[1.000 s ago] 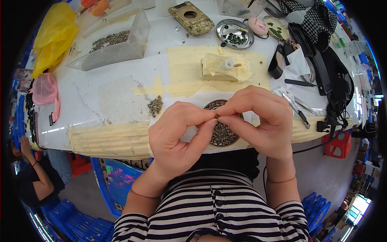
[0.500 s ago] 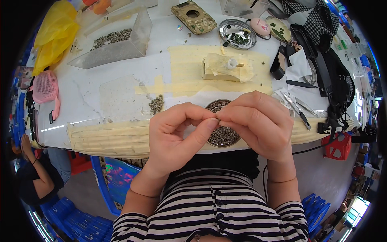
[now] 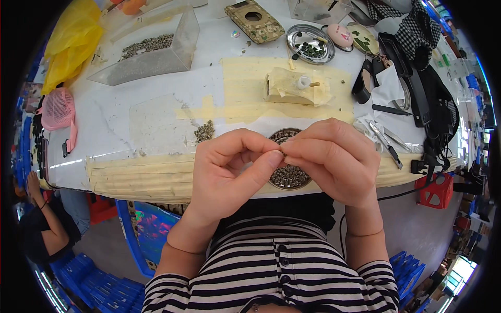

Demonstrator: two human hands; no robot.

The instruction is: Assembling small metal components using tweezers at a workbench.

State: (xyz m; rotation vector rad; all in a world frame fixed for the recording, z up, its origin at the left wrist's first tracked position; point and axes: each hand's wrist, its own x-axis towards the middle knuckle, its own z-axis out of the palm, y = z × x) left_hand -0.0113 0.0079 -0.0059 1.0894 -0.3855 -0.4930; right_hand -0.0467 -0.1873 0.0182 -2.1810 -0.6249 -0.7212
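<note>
My left hand [image 3: 229, 169] and my right hand [image 3: 334, 159] meet fingertip to fingertip above the table's near edge. Between the pinched fingers sits a tiny part, too small to make out. Right under the hands lies a round metal dish [image 3: 288, 176] filled with several small dark metal parts, partly hidden by my fingers. A small loose pile of the same parts [image 3: 204, 131] lies on the white table just left of my left hand.
A tape-wrapped block [image 3: 292, 87] stands behind the hands. A clear plastic box [image 3: 148, 52] of small parts is at the back left, a metal dish [image 3: 310, 44] and a camouflage case [image 3: 254, 21] at the back. Tweezers [image 3: 385, 141], black straps and cables lie right. A person crouches lower left [image 3: 42, 229].
Both hands have stayed joined over the dish; the fingers shifted slightly, working the tiny part between them.
</note>
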